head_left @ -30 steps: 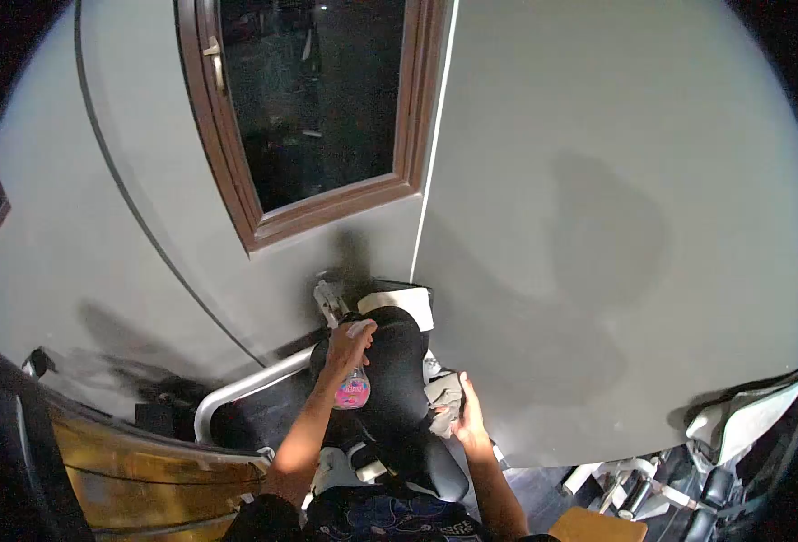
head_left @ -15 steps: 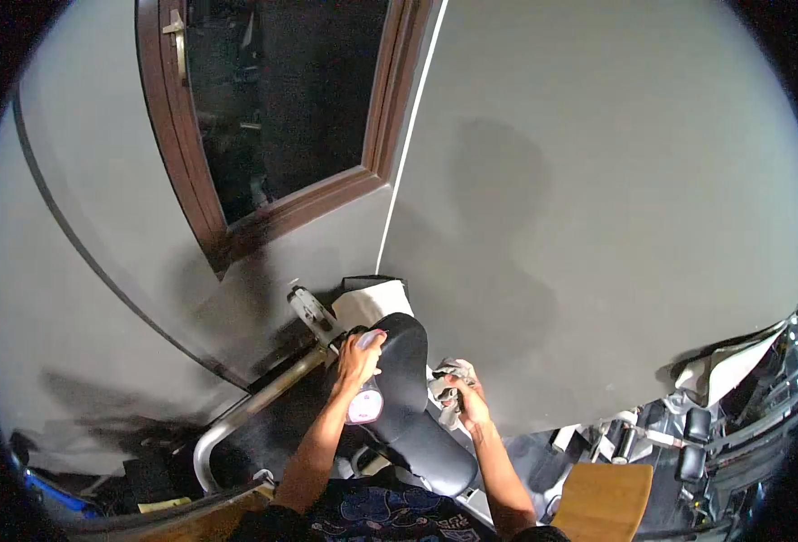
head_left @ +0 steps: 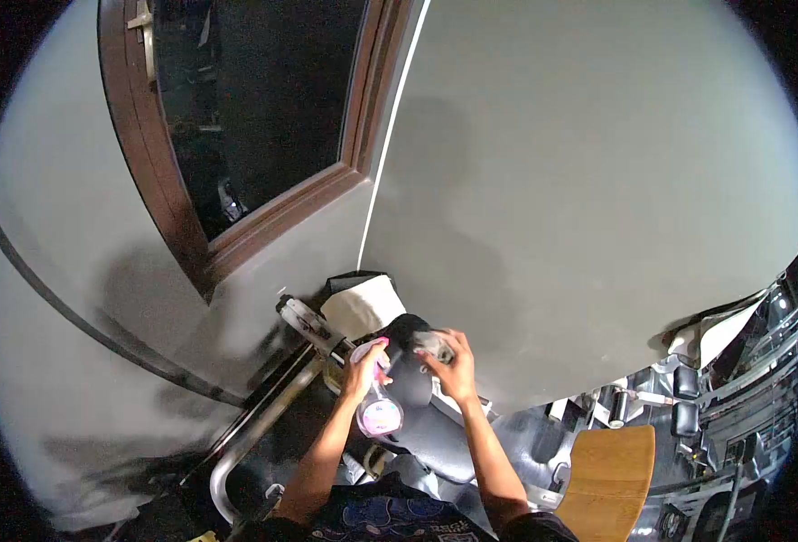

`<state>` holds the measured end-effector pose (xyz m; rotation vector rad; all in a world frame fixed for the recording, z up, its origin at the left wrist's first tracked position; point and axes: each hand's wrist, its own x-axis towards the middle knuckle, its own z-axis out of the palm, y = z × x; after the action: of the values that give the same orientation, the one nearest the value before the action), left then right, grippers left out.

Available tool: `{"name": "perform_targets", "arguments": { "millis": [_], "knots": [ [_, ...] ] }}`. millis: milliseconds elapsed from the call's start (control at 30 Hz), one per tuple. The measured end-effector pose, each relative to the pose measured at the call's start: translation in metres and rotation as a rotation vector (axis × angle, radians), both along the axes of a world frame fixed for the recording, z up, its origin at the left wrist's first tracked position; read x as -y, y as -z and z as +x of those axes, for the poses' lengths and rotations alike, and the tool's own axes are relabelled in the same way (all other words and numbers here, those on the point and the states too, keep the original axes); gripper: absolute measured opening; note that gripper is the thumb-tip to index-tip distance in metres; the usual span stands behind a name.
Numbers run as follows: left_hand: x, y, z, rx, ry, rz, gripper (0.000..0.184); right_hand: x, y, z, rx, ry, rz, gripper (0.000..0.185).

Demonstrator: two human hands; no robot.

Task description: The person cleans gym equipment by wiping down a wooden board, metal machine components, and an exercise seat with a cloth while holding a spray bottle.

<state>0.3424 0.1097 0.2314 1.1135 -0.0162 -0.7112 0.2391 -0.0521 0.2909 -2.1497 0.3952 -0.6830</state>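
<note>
My left hand (head_left: 360,374) is closed around the neck of a clear spray bottle (head_left: 380,418) with a pink trigger head and a round pink-white label. The bottle hangs over the left side of a black padded gym bench. Near the top of its backrest (head_left: 409,383), my right hand (head_left: 454,367) grips a greyish cloth (head_left: 433,345), which is slightly blurred. The cloth overlaps the backrest's upper right edge; whether it touches the pad I cannot tell. Below lies the black seat pad (head_left: 441,443).
Left of the bench runs a curved metal tube (head_left: 221,488). A white padded piece (head_left: 363,305) stands behind the backrest by the grey wall (head_left: 579,199). On the right are a wooden board (head_left: 603,479) and gym machines (head_left: 685,420). A brown-framed window (head_left: 212,262) is upper left.
My right hand has moved the cloth up and left to the backrest's top. The bottle has swung slightly right in my left hand. The whole view has shifted a little.
</note>
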Motion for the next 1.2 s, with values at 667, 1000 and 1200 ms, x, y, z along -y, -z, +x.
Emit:
{"name": "perform_targets", "arguments": {
  "millis": [667,1000,1200],
  "knots": [
    [-0.006,-0.003,0.0,-0.029,0.025,-0.075,0.039,0.078,0.052,0.11,-0.632,-0.034,-0.459,0.042],
    [-0.008,-0.01,0.006,-0.058,0.103,0.001,0.046,0.066,0.008,0.068,-0.371,-0.365,-0.415,0.043],
    [-0.007,0.003,0.009,-0.066,0.132,-0.005,0.046,0.106,0.064,0.085,-0.542,-0.079,-0.164,0.039]
  ]
}}
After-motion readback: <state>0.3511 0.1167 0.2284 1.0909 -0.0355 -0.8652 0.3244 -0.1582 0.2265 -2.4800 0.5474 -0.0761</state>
